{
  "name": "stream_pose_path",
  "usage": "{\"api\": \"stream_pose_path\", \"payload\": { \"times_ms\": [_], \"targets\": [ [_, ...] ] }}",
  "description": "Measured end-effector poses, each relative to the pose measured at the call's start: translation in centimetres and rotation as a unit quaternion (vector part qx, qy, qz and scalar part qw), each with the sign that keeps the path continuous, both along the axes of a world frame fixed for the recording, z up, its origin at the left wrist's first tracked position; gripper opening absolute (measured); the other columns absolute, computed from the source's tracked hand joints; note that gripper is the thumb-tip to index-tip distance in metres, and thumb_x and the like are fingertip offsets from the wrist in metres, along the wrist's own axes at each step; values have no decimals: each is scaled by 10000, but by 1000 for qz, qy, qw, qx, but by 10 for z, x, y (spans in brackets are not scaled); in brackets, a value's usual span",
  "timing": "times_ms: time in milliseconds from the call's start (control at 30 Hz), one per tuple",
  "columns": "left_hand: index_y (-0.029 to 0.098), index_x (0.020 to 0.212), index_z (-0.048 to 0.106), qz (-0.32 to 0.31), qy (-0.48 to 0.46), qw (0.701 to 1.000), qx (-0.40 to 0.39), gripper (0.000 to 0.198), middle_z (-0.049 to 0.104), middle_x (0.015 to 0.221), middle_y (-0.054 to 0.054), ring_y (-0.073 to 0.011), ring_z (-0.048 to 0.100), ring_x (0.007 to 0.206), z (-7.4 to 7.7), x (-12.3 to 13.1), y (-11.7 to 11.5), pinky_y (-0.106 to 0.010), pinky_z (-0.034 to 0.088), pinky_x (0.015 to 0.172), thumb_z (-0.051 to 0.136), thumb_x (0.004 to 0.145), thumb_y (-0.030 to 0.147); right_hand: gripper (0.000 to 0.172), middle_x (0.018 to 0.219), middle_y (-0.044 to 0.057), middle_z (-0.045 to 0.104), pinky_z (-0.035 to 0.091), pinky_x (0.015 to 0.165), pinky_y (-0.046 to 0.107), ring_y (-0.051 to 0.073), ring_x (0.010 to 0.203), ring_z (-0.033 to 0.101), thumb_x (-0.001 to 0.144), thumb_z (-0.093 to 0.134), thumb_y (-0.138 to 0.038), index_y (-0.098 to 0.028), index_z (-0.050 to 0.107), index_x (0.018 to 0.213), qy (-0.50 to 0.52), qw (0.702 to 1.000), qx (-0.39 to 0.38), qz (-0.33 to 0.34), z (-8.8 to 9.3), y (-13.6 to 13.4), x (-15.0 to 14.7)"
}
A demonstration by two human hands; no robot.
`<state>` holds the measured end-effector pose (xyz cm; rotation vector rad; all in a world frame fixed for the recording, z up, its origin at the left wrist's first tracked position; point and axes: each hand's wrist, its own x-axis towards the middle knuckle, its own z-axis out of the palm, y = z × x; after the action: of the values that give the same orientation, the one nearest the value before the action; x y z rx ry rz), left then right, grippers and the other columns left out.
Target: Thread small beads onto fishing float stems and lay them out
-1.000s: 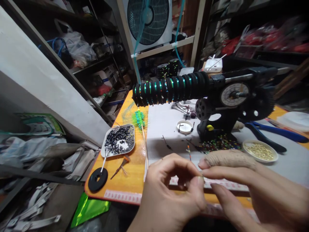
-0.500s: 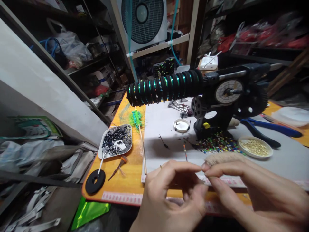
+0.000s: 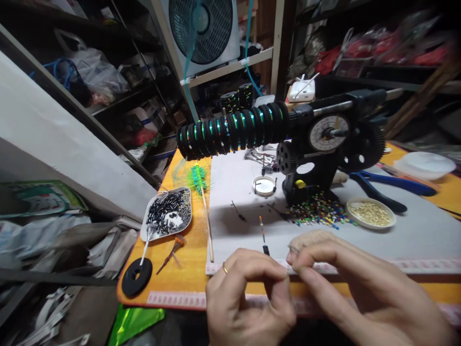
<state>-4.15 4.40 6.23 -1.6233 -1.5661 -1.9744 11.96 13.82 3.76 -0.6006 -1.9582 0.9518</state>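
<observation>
Left hand (image 3: 248, 298) and right hand (image 3: 360, 283) meet fingertip to fingertip at the near edge of the bench (image 3: 187, 259), each pinched shut on something too fine to identify. A second ago a faint thread-like strand showed between them; now none is visible, and the hands sit closer to the edge. A small float (image 3: 262, 230) lies just beyond the fingers, with scattered beads (image 3: 317, 214) and the spool winder (image 3: 324, 144) farther back.
</observation>
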Motion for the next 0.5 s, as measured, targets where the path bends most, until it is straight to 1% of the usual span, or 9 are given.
{"api": "stream_pose_path", "payload": {
  "times_ms": [33, 100, 167, 233, 333, 400, 433, 467, 500],
  "targets": [
    [239, 906, 788, 4, -33, 999, 12, 250, 841, 719, 31, -120, 818, 584, -5, 4, 1, -122, 666, 643, 847, 921, -4, 261, 965, 66, 840, 745, 685, 278, 284, 886, 884, 1070, 920, -547, -298, 844, 1086, 0, 1000, -24, -12, -3, -1, 1],
    [255, 903, 800, 10, -99, 995, 25, 205, 814, 737, 35, -110, 795, 609, -15, 9, 3, -116, 652, 658, 894, 1001, 102, 380, 958, 82, 833, 753, 716, 321, 312, 922, 869, 1007, 957, -658, -293, 867, 1061, 4, 999, -41, -26, -7, -4, 2],
    [272, 929, 810, -3, -148, 989, 25, 190, 787, 775, 36, -107, 782, 652, -25, 13, 4, -115, 640, 677, 913, 1081, 223, 426, 960, 84, 829, 757, 751, 337, 316, 941, 860, 997, 948, -712, -297, 871, 1047, 7, 999, -41, -24, -9, -7, 2],
    [284, 958, 821, -27, -171, 985, 16, 188, 770, 812, 35, -106, 769, 677, -30, 16, 3, -119, 625, 673, 916, 1120, 288, 429, 962, 84, 831, 759, 769, 340, 314, 949, 859, 1005, 939, -717, -296, 873, 1049, 3, 999, -41, -13, -6, -10, 1],
    [292, 948, 830, -32, -227, 973, -4, 227, 741, 878, 27, -115, 748, 738, -29, 24, -3, -139, 609, 682, 942, 1129, 369, 360, 948, 76, 839, 751, 750, 318, 292, 909, 864, 1081, 891, -644, -286, 868, 1058, -5, 998, -52, 21, 5, -13, -4],
    [294, 926, 836, -31, -267, 963, -29, 262, 760, 964, 11, -136, 770, 827, -26, 30, -8, -168, 629, 737, 987, 1099, 420, 252, 958, 47, 856, 732, 728, 258, 238, 859, 875, 1179, 809, -523, -297, 856, 1079, 3, 997, -51, 63, 14, -12, -7],
    [296, 926, 838, -35, -282, 958, -45, 263, 786, 1009, -3, -151, 788, 864, -26, 32, -10, -179, 626, 728, 998, 1090, 427, 201, 963, 19, 861, 712, 716, 217, 198, 828, 875, 1215, 767, -449, -310, 842, 1091, 11, 995, -42, 85, 18, -11, -8],
    [299, 935, 839, -44, -291, 954, -60, 252, 815, 1041, -19, -169, 808, 890, -26, 34, -13, -182, 603, 681, 997, 1090, 418, 197, 945, -10, 852, 688, 702, 183, 161, 788, 862, 1235, 735, -385, -318, 818, 1069, 17, 995, -27, 96, 21, -10, -9],
    [302, 947, 837, -54, -296, 951, -75, 234, 843, 1053, -35, -186, 823, 901, -27, 35, -15, -181, 554, 612, 985, 1100, 398, 231, 898, -35, 828, 662, 682, 163, 135, 746, 839, 1237, 722, -344, -319, 786, 1017, 19, 995, -4, 94, 22, -8, -10]
  ]
}}
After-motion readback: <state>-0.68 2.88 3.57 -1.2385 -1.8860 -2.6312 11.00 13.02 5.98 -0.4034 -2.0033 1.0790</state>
